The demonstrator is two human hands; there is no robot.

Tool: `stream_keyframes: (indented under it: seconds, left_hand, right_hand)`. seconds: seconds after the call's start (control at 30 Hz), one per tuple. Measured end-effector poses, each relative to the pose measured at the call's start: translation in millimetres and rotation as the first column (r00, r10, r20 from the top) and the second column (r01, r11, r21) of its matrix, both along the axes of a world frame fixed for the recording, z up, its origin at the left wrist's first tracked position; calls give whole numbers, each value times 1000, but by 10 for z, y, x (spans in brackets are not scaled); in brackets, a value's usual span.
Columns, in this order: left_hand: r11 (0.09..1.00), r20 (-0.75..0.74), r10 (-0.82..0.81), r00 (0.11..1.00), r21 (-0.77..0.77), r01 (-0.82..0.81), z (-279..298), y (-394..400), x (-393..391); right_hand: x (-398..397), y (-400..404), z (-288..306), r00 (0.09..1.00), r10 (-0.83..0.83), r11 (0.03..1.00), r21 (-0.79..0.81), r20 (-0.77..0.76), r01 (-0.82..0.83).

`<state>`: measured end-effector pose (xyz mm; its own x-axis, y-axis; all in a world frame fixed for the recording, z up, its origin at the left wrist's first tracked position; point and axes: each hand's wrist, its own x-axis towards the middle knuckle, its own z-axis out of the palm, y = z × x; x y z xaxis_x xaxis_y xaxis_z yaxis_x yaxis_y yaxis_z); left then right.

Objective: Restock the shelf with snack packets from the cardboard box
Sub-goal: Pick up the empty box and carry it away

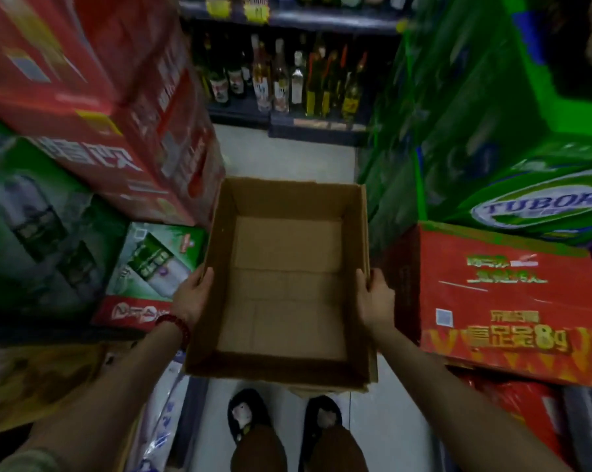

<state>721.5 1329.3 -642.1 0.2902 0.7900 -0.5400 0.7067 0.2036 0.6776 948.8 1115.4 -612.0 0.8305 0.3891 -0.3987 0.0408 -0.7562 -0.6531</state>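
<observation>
The person's two bare forearms are reaching forward from the bottom of the view, and below them two dark slippers [284, 417] are standing on the pale tiled floor [284, 155]. On the left, tall stacked red and green printed cartons [83, 107] are walling in the aisle. The left hand [193, 294], wearing a red beaded bracelet [175, 323] at the wrist, is gripping the left wall of the open brown cardboard box [284, 321], thumb hooked over the rim and palm pressing the outside; the fingers beneath are hidden. The box is hanging in the air between the hands, above the feet, and its inside is showing only bare cardboard, with no snack packets visible, so the restocking is probably finished and the box is being carried away or set aside. Beyond it, glass bottles [281, 80] are lining a dark low shelf [316, 129] at the aisle's end. The right hand [376, 298] is clamping the right wall in the same way, thumb over the edge, the matched grip keeping the box level. To the right, a red flat carton with yellow lettering [505, 301] is lying under green beer cases [492, 114].
</observation>
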Motion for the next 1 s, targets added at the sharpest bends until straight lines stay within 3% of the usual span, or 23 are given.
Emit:
stream_keyframes:
  seconds: [0.1,0.3,0.57,0.8,1.0]
  left_hand:
    - [999,-16,-52,999,-13,52,-580,52,-3]
    - [992,64,90,994,-95,-84,-1647,53,85]
    - [995,83,67,994,-84,-60,-3010,94,137]
    - [999,76,20,997,-32,-17,-3531,50,156]
    - [999,-7,0,1000,49,1,-3575,72,195]
  right_hand:
    - [-29,93,-645,1000,3,1000,-25,1,-3]
    - [0,192,-1928,999,-26,996,-83,28,28]
    - [-104,262,-3222,999,-32,998,-52,24,33]
    - [-142,208,-3832,999,-42,997,-59,0,41]
    - [-35,226,-3962,999,-17,999,-37,40,19]
